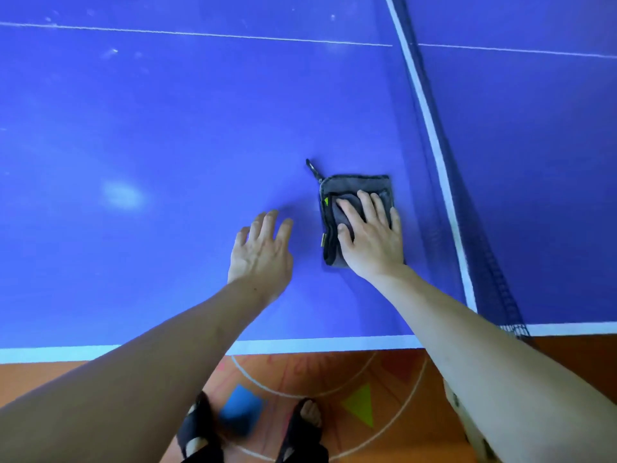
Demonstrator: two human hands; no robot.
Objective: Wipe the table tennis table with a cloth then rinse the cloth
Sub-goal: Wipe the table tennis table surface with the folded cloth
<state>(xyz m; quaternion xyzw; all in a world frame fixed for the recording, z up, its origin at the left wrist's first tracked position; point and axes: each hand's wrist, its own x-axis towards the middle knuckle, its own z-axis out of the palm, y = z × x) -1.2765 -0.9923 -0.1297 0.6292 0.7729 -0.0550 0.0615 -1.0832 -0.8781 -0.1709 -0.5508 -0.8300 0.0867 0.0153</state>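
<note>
Grey folded microfibre cloth [357, 192] with unreadable green tags, flat on blue white-lined table tennis table [167, 128] near dark net [444, 162], under spread right hand [370, 235]; left hand [260, 252] spread, empty; orange floor [50, 379] below.

Head view looks steeply down, close over the table [167, 128].

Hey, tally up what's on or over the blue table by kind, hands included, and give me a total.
Hands: 2, left hand and right hand
Grey cloth: 1
Net: 1
Total: 4
</note>
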